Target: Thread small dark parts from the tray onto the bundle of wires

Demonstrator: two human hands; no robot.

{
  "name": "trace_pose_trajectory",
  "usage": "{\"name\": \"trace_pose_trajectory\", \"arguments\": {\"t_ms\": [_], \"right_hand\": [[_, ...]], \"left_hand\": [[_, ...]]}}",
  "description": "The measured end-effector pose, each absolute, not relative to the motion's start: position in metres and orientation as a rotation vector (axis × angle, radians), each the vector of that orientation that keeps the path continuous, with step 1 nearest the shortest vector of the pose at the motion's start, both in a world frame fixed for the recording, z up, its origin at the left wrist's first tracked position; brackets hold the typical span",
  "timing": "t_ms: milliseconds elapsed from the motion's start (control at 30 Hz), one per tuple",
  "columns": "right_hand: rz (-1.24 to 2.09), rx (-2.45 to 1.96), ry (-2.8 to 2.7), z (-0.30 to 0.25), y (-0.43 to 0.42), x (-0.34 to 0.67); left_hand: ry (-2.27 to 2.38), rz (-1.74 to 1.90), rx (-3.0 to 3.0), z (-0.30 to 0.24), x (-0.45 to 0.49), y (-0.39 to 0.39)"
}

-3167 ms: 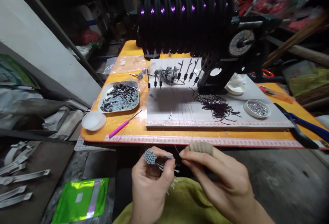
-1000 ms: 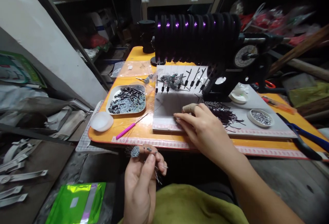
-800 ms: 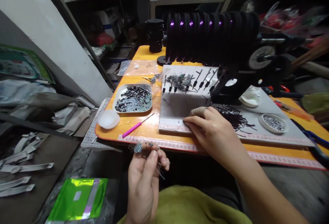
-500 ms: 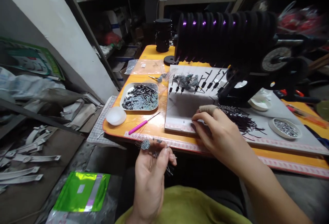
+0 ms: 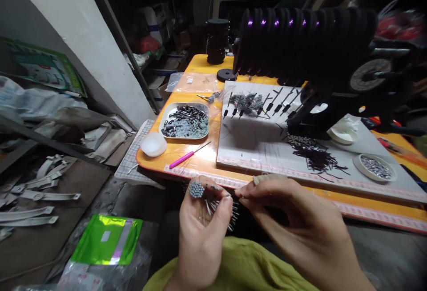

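Note:
My left hand [image 5: 205,233] is closed around a bundle of thin wires with small silvery tips [image 5: 233,215]. A round grey cluster of bead-like ends [image 5: 196,189] pokes out between its thumb and fingers. Just to the right, my right hand [image 5: 293,215] pinches with thumb and forefinger close to the left fingertips; what sits in that pinch is too small to make out. A beige wrap covers one of its fingers. Beyond the hands lies a white board [image 5: 247,144] with a pile of dark strips with silvery ends [image 5: 310,155].
A tray of dark and grey small parts [image 5: 185,124], a white round lid [image 5: 153,144] and a pink-handled tool [image 5: 182,159] lie on the yellow table. A black machine with spools [image 5: 310,50] stands over the board. A dish of silvery pieces [image 5: 375,167] is at right.
My right hand has come off the board, moving down and left to meet my left hand. My left hand has risen slightly and shifted right, still holding the bundle.

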State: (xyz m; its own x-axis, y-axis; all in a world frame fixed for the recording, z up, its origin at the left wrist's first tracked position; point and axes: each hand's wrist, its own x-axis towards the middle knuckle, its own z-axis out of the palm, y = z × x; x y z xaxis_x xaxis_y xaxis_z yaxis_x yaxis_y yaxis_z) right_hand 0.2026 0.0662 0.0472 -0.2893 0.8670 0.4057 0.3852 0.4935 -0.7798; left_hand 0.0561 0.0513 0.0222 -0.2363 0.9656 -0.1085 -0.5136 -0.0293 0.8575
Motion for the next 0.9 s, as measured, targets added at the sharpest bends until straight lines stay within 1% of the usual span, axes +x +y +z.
{"name": "trace_pose_trajectory", "arguments": {"t_ms": [167,467,900], "right_hand": [[0.823,-1.041,-1.786,0.0449,0.0644,0.1972],[0.900,-1.061,-1.736,0.0422,0.0607,0.1915],[0.812,-1.052,-1.782,0.0446,0.0592,0.1919]], "left_hand": [[0.982,1.550,0.672,0.0226,0.0562,0.0456],[0.935,1.508,0.715,0.0163,0.0535,0.0432],[0.954,1.508,0.721,0.0163,0.0545,0.0449]]}}
